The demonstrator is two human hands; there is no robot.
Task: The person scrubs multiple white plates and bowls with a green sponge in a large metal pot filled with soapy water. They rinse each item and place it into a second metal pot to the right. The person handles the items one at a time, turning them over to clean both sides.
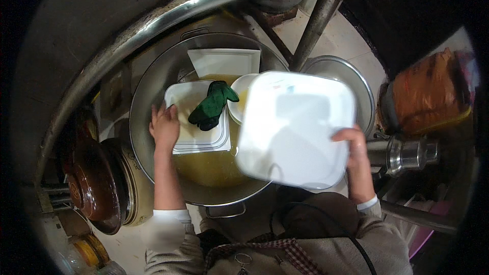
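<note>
My right hand (pixel 354 141) holds a white square plate (pixel 301 133) by its right edge, tilted above the right side of a large metal basin (pixel 141 149). My left hand (pixel 165 128) lies at the left edge of stacked white square plates (pixel 183 99) in the basin; whether it grips them is unclear. A wet dark green cloth or glove (pixel 214 103) rests on the stack. Cloudy yellowish water (pixel 210 172) fills the basin's bottom. A white rectangular dish (pixel 229 62) leans at the far wall, and a round white bowl (pixel 238 84) is partly hidden behind the held plate.
A second metal basin (pixel 359 72) stands to the right, partly covered. A curved metal rail (pixel 183 5) and a post (pixel 319 19) cross the far side. At left are a brown lidded pot (pixel 93 187) and jars (pixel 89 250). An orange bag (pixel 429 91) sits far right.
</note>
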